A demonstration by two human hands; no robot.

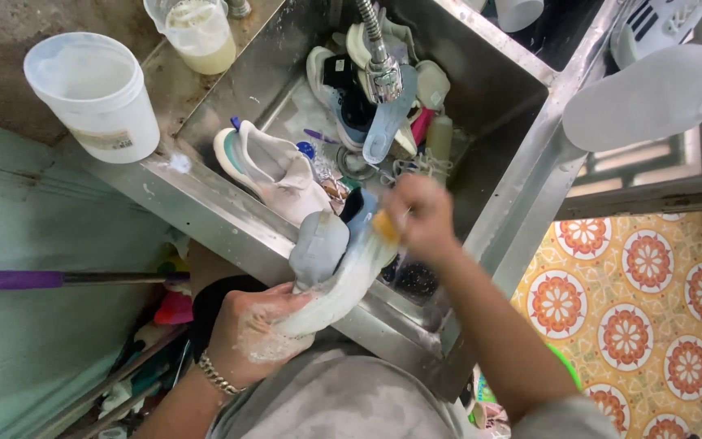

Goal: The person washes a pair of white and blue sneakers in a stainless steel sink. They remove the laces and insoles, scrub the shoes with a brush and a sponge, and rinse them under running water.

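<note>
Soap foam covers the left hand [257, 329], whose fingers are closed around one end of a pale sneaker [336, 280] held over the near rim of the steel sink [221, 223]. The right hand [418, 215] is blurred; its fingers seem curled around a small yellow scrubber [385, 226] pressed on the shoe's far end, though the blur hides the exact grip.

Wet and soapy, the sneaker probably slips easily. Its upper looks soft and would give under pressure, while the sole is likely stiffer, so the firmer hold would be around the sole and heel rather than on the cloth. It seems light enough for one hand.

Inside the sink lie a white and teal shoe [266, 167], a dark shoe [347, 93] and loose insoles under the flexible tap [381, 69], crowding the basin. A white bucket [95, 93] and a cup of cloudy liquid [201, 32] stand on the worktop [2, 41] at the far left. A purple-handled pole [34, 280] lies at the left, and patterned floor tiles [652, 301] show at the right.
</note>
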